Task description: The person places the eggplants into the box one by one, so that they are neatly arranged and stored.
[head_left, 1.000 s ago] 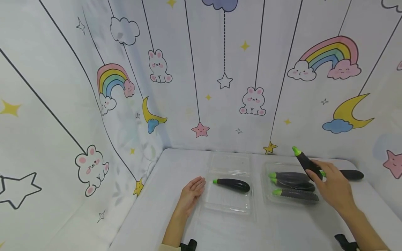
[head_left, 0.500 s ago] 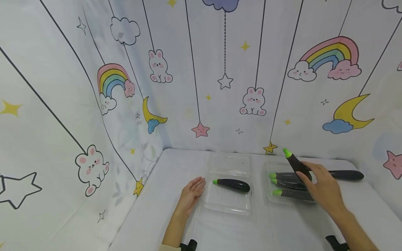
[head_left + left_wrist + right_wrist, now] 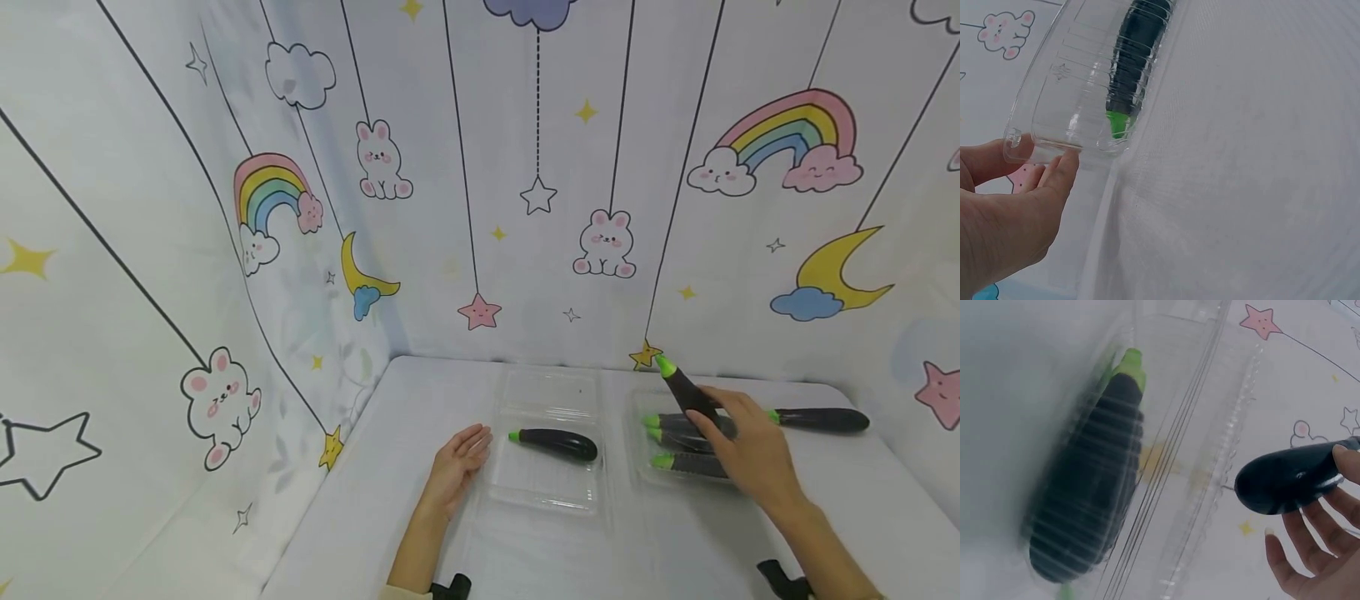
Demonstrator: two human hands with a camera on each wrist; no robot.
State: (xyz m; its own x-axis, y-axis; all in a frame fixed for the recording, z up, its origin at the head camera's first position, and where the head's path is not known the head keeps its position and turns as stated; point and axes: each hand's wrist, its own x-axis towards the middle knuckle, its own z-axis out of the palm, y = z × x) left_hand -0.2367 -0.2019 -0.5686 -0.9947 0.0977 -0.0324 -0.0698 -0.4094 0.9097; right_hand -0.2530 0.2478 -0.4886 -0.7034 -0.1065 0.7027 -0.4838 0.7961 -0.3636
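My right hand (image 3: 757, 454) grips a dark eggplant (image 3: 686, 396) with a bright green stem end, tilted up and left above the right clear plastic box (image 3: 636, 450). In the right wrist view, the thumb and fingers are around this glossy eggplant (image 3: 1285, 478). Three eggplants (image 3: 693, 465) lie in that box, partly hidden by the hand. My left hand (image 3: 457, 467) is at the left side of another clear plastic box (image 3: 543, 500), its fingers extended and touching the box's end in the left wrist view. One eggplant (image 3: 558, 443) lies inside this box.
Another eggplant (image 3: 825, 419) lies to the right of the right box, near the table's back edge. A white cloth covers the table (image 3: 360, 483). Printed curtains (image 3: 525, 250) stand behind and on the left.
My right hand has moved left with the eggplant, away from the eggplant at the far right, which now shows its green end. The left hand keeps its place.
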